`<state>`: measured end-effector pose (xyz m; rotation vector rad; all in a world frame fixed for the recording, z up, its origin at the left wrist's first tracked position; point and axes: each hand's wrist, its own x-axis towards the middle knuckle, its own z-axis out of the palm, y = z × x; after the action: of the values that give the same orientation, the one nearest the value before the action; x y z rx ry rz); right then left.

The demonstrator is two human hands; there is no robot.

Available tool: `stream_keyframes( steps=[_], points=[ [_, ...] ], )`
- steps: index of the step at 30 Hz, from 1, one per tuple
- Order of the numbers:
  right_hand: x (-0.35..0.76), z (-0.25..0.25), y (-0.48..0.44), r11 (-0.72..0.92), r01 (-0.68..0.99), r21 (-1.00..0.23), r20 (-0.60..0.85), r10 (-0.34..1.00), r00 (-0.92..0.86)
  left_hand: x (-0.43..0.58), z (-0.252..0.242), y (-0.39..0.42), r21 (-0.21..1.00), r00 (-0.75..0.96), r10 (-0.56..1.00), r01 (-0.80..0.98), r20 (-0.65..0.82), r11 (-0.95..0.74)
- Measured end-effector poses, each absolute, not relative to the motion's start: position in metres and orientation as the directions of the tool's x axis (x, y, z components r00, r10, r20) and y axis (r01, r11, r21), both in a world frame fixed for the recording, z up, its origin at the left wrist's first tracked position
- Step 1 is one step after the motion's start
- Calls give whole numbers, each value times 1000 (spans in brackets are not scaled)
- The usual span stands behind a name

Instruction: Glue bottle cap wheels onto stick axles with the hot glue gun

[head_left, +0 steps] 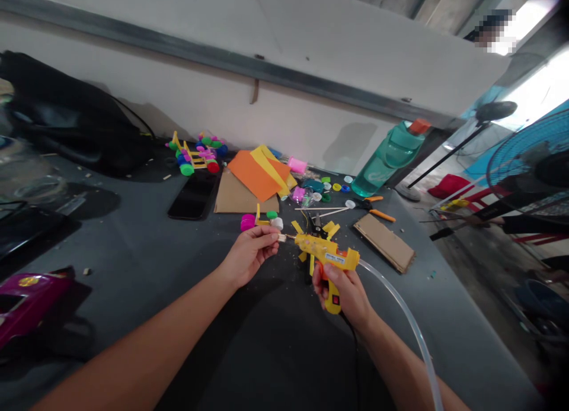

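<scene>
"What are the hands doing?"

"The right hand point(342, 294) is closed around the grip of a yellow hot glue gun point(326, 251), just right of the lower middle of the frame, with the nozzle pointing left. The left hand point(251, 255) pinches something small, and a pale wooden sliver point(282, 237) shows at its fingertips, right by the nozzle."

"So the hands are together?"

"Apart, but close, with only the gun's thin nozzle and that sliver between them. Neither hand rests on the dark gray tabletop point(133, 269)."

"Does the nozzle touch the sliver?"

"It looks like it, but the spot is tiny, so I can't be sure."

"How does the hold look?"

"Steady and well placed. The right hand's fingers sit low around the grip, and the left hand raises the small work to nozzle height."

"What's nearby?"

"Just beyond the left hand, a magenta bottle cap point(248, 222) and a white bottle cap point(276, 223) sit by a yellow craft stick point(262, 220). More yellow sticks point(313, 227) lie under the gun. A clear plastic tube point(411, 322) curves from behind the gun toward the lower right corner. Farther up, orange card point(253, 175) lies on a cardboard sheet point(235, 196), and a bottle-cap toy point(195, 154) stands to its upper left."
</scene>
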<state>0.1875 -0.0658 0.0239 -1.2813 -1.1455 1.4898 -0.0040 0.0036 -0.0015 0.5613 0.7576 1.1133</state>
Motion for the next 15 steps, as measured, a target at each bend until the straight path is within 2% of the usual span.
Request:
stream_keyframes(
  steps=[15],
  points=[
    [188, 22, -64, -212, -44, -976, -204, 969, -140, -5, -3, 4, 721, 256, 938, -602, -232, 342]
  ],
)
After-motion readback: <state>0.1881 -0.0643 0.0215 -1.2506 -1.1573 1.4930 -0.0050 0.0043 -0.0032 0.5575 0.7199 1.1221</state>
